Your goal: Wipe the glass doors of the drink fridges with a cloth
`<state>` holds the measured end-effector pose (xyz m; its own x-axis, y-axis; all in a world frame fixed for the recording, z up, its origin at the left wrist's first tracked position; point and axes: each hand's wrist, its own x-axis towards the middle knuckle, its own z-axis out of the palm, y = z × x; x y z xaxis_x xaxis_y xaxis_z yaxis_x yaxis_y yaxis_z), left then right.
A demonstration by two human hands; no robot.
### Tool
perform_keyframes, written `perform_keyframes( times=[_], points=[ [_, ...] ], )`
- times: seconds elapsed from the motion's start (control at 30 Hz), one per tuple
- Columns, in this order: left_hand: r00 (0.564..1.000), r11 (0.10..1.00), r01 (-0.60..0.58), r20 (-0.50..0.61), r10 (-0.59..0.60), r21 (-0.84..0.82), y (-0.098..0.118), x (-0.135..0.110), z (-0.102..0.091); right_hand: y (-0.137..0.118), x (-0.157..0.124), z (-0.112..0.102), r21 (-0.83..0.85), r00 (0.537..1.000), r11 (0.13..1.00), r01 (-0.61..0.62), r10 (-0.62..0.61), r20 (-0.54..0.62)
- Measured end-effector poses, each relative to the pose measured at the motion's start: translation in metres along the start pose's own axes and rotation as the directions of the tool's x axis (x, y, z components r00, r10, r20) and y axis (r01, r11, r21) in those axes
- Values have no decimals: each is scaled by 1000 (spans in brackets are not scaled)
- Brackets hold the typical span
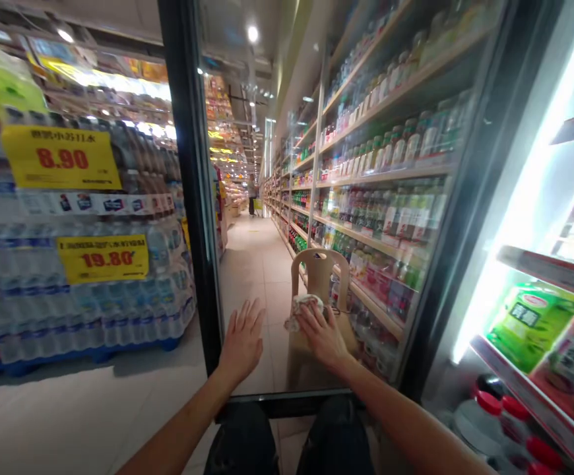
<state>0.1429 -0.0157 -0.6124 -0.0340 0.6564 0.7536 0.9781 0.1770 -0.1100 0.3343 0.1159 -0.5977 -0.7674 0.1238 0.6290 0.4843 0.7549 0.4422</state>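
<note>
In front of me stands a glass door point(277, 356) in a black frame. My right hand point(324, 336) presses a crumpled white cloth point(294, 323) with darker marks against the lower part of the pane. The fingers lie over the cloth. My left hand point(241, 340) is to the left of it, fingers stretched out, at the pane near the frame's left upright; it holds nothing. Through the glass, behind the cloth, a tan plastic chair point(319, 270) shows.
Wrapped bottle packs point(133, 316) with yellow price signs point(62, 158) are stacked on the left. To the right, a lit cooler shelf point(524, 396) holds green packets point(524, 323), with red-capped bottles point(489, 402) below. Beyond the glass, bottle shelves point(381, 171) line an aisle with a distant person point(252, 194).
</note>
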Motion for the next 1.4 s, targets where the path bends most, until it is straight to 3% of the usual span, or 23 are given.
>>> perform_keyframes(
  times=[0.17,0.27,0.33,0.4,0.57,0.63,0.77,0.83,0.9,0.97,1.13,1.3,1.4],
  points=[
    [998,998,57,-25,-56,36,-23,-4,-10,-18,57,-13,37,988,993,-114,117,-97],
    [997,996,72,-10,-71,45,-30,-14,-13,-39,58,-3,84,999,996,39,-37,-28],
    [998,996,69,0,-70,52,-32,-22,-14,-54,50,8,124,984,978,169,-175,42],
    [998,996,69,-5,-69,61,-35,-28,-14,-65,51,12,147,971,965,219,-230,64],
    [994,994,98,-58,-95,54,-43,-32,-18,-80,86,4,155,995,983,99,-99,-11],
    [994,994,95,-67,-91,49,-45,-35,-19,-88,80,10,173,989,974,145,-150,11],
    [997,996,72,-24,-71,43,-40,-40,-16,-87,40,25,204,958,945,254,-276,84],
    [998,997,68,12,-69,30,-33,-38,-13,-72,27,22,177,979,969,171,-188,83],
    [997,998,66,33,-67,12,-23,-33,-9,-52,21,15,123,998,992,9,-16,54],
    [998,999,51,43,-50,-5,-11,-27,-5,-36,13,9,70,991,989,-131,130,28],
    [998,999,-27,47,29,-33,16,-15,3,-21,-28,14,12,992,993,-115,114,56],
    [994,994,-101,25,102,-29,38,-1,8,1,-26,4,-41,947,947,-318,315,-64],
    [988,988,-155,-1,155,-29,52,5,11,5,-36,7,-51,938,939,-341,336,-82]
  ],
)
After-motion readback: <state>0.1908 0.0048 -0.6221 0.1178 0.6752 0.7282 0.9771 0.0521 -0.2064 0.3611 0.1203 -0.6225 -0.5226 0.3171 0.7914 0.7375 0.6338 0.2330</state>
